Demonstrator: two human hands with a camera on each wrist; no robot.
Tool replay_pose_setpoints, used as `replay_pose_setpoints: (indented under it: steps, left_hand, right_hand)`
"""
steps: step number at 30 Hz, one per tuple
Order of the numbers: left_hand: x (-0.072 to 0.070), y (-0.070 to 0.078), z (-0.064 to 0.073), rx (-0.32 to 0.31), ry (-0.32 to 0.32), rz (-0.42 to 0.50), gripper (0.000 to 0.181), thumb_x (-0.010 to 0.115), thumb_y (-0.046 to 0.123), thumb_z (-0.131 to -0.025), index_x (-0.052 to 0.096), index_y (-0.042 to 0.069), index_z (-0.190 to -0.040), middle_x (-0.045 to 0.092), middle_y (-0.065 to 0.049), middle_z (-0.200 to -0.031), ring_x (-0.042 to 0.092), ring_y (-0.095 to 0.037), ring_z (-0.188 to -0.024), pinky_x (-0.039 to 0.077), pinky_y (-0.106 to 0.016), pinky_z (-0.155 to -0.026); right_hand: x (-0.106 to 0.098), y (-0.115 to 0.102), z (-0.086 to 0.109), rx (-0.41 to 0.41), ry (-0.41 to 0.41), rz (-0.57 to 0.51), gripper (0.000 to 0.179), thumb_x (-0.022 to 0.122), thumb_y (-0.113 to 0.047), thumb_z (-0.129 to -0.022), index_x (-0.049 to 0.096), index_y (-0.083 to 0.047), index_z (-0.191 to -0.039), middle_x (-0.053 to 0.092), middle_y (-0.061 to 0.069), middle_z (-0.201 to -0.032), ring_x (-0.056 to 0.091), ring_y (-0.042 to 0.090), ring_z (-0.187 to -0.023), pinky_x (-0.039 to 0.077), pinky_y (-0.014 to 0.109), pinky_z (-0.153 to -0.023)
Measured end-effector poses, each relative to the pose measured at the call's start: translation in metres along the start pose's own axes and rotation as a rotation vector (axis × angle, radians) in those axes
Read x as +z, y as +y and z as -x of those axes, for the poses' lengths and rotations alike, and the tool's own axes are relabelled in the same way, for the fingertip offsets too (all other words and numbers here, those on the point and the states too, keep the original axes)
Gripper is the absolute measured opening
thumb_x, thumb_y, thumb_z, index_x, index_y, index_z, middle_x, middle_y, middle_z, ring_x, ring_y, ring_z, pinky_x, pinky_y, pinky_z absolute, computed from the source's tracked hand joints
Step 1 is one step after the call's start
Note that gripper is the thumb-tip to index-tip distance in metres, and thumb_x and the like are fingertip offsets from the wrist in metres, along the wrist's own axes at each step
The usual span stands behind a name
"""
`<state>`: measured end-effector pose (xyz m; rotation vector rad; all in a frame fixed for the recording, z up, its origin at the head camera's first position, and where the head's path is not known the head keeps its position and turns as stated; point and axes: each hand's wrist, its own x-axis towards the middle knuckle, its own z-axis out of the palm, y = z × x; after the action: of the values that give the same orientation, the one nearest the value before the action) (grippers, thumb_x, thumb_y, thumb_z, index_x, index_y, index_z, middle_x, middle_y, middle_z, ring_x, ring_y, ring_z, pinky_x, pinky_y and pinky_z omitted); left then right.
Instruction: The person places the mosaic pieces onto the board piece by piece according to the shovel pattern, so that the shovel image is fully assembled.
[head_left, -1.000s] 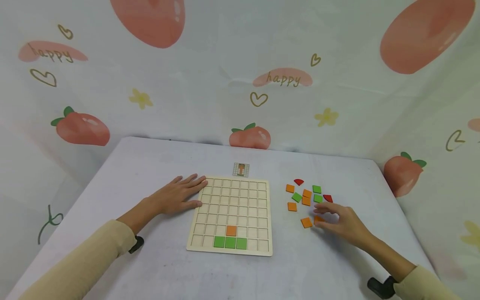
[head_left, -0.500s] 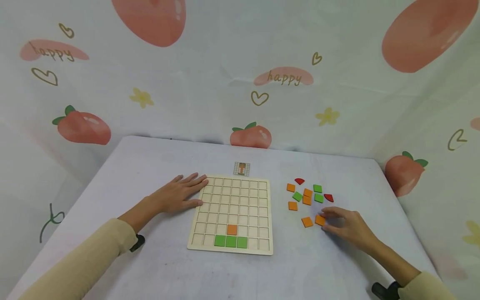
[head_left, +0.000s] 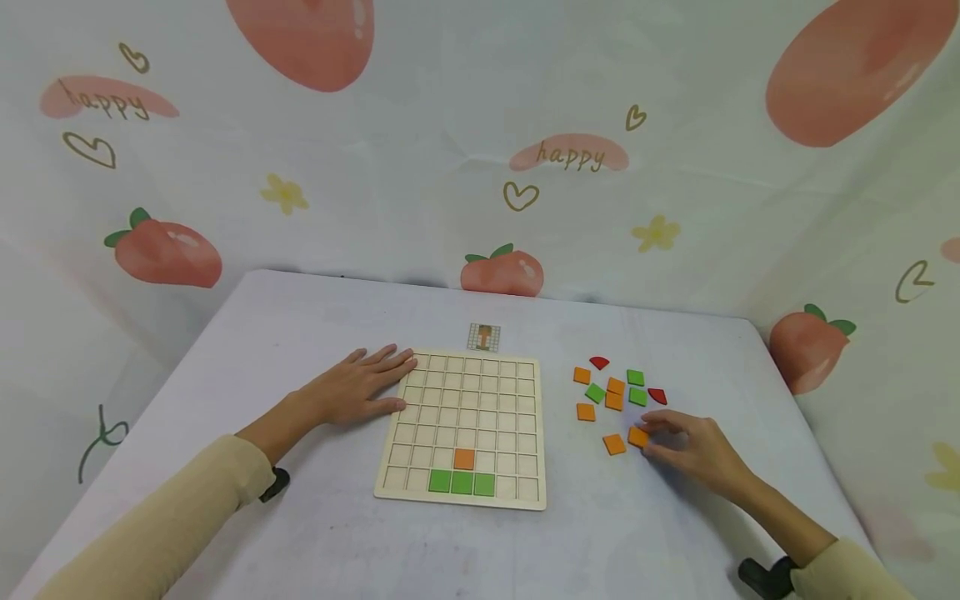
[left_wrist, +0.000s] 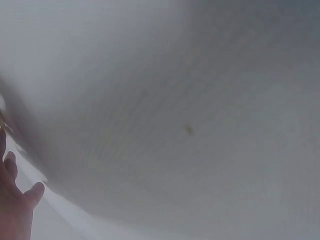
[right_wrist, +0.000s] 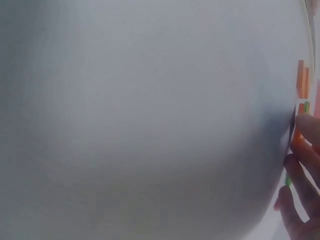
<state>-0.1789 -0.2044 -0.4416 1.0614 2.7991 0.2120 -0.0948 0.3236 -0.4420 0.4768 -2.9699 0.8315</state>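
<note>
My right hand [head_left: 693,446] pinches an orange square tile [head_left: 637,437] at its right side between thumb and fingers, low at the tabletop. In the right wrist view, the fingers [right_wrist: 305,165] show at the right edge, beside orange pieces. My left hand [head_left: 352,392] lies with straight, spread fingers, its fingertips on the left rim of a wooden grid board [head_left: 459,508]. On the board, three green tiles [head_left: 462,482] fill part of the bottom row, with one orange tile [head_left: 464,459] above the middle one. The left wrist view holds only part of the hand [left_wrist: 15,200] and blurred cloth.
Right of the board lie several loose pieces: another orange tile [head_left: 614,444] beside the pinched one, other orange tiles [head_left: 586,412], green tiles [head_left: 637,397] and red quarter-round pieces [head_left: 657,396]. A small pattern card [head_left: 483,337] lies behind the board. A printed curtain [head_left: 420,167] hangs behind the table.
My right hand first drew back to the right, uncovering the orange tile, then closed thumb and fingers at its side and shifted slightly left with it. The left hand stays put.
</note>
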Motion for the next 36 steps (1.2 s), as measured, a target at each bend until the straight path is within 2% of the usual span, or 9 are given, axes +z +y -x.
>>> replay_pose_setpoints:
  steps: [6,18,25,33,36]
  left_hand:
    - [0.0,-0.001,-0.001,0.005,-0.002,-0.002,0.074,0.048,0.056,-0.1,0.029,0.015,-0.158,0.026,-0.004,-0.163,0.022,-0.033,-0.149,0.022,-0.064,-0.114]
    - [0.001,-0.001,0.0,0.0,-0.001,0.011,0.074,0.049,0.056,-0.1,0.029,0.016,-0.158,0.026,-0.003,-0.163,0.022,-0.033,-0.15,0.021,-0.064,-0.114]
    - [0.002,-0.002,-0.001,-0.003,0.0,0.002,0.074,0.047,0.057,-0.1,0.028,0.017,-0.159,0.025,-0.003,-0.164,0.021,-0.032,-0.15,0.021,-0.064,-0.114]
    - [0.002,-0.002,0.0,0.004,0.003,0.008,0.073,0.048,0.056,-0.1,0.029,0.016,-0.158,0.026,-0.004,-0.163,0.022,-0.033,-0.15,0.021,-0.064,-0.114]
    - [0.003,-0.003,-0.001,0.007,0.005,-0.002,0.073,0.047,0.056,-0.101,0.029,0.015,-0.158,0.025,-0.004,-0.163,0.022,-0.032,-0.15,0.021,-0.064,-0.114]
  right_hand:
    - [-0.002,-0.007,-0.006,-0.016,0.006,-0.037,0.037,0.084,-0.006,-0.079,0.072,-0.003,-0.113,0.075,0.004,-0.105,0.07,0.024,-0.096,0.055,0.05,-0.086]
    - [0.007,-0.026,-0.028,-0.139,0.049,-0.056,0.034,0.084,-0.003,-0.078,0.072,-0.004,-0.109,0.075,0.0,-0.102,0.071,0.019,-0.094,0.055,0.049,-0.087]
    - [0.013,-0.039,-0.043,-0.227,0.076,-0.08,0.032,0.084,-0.002,-0.077,0.073,-0.004,-0.107,0.075,-0.001,-0.1,0.07,0.019,-0.09,0.057,0.047,-0.082]
    - [0.023,-0.06,-0.057,-0.229,0.047,-0.122,0.03,0.085,-0.008,-0.079,0.073,-0.009,-0.107,0.074,-0.003,-0.101,0.068,0.02,-0.091,0.058,0.044,-0.079]
    - [0.027,-0.068,-0.062,-0.257,0.045,-0.118,0.031,0.084,-0.006,-0.079,0.074,-0.008,-0.108,0.074,-0.002,-0.103,0.068,0.019,-0.094,0.057,0.044,-0.081]
